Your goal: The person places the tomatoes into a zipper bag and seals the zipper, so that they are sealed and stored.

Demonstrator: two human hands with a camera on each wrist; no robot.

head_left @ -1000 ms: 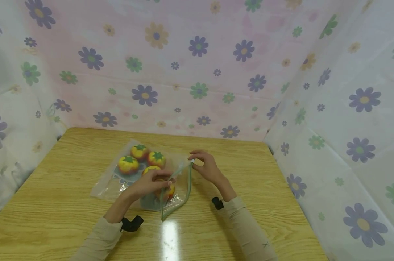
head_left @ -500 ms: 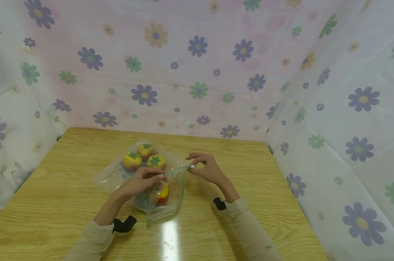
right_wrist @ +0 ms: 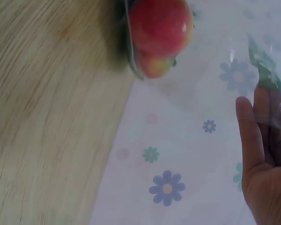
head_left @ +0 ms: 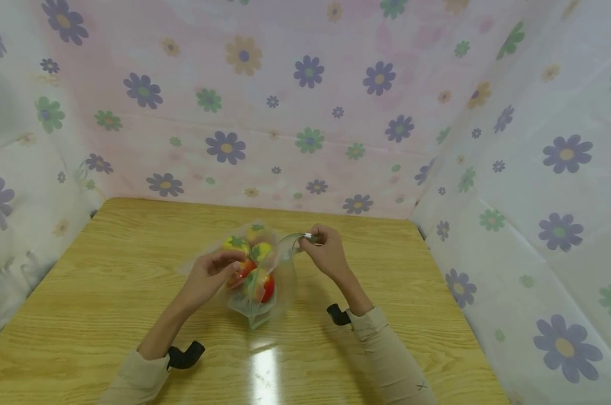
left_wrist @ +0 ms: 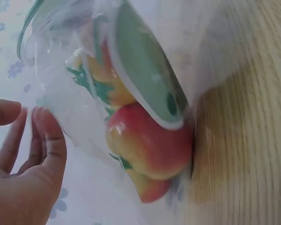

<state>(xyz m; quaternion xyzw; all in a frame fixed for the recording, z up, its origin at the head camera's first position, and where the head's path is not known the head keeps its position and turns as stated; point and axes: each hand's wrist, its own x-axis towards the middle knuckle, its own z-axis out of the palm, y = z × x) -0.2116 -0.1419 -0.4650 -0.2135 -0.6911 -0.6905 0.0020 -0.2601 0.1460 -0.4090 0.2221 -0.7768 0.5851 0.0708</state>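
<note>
A clear zip bag [head_left: 241, 304] with a green zip edge is partly bunched over the tabletop. Through its film show several red and yellow fruits [head_left: 268, 288] with green star-shaped caps, like tomatoes. My right hand [head_left: 327, 256] pinches the bag's top corner by a white slider [head_left: 308, 235]. Beside the bag's left side is my left hand [head_left: 204, 280], thumb and fingertips bent toward each other. A small gap separates them in the left wrist view, where a red fruit [left_wrist: 152, 143] lies under a green panel [left_wrist: 143, 63] with a white edge.
The wood-grain table [head_left: 386, 315] runs back to a flower-print curtain [head_left: 285, 112], which also hangs at both sides. Black wrist mounts [head_left: 185, 355] sit below both hands.
The bag has moved right, and its fruits have bunched together. My left hand has come away leftward from the zip edge it was at. The right hand has shifted slightly up with the slider.
</note>
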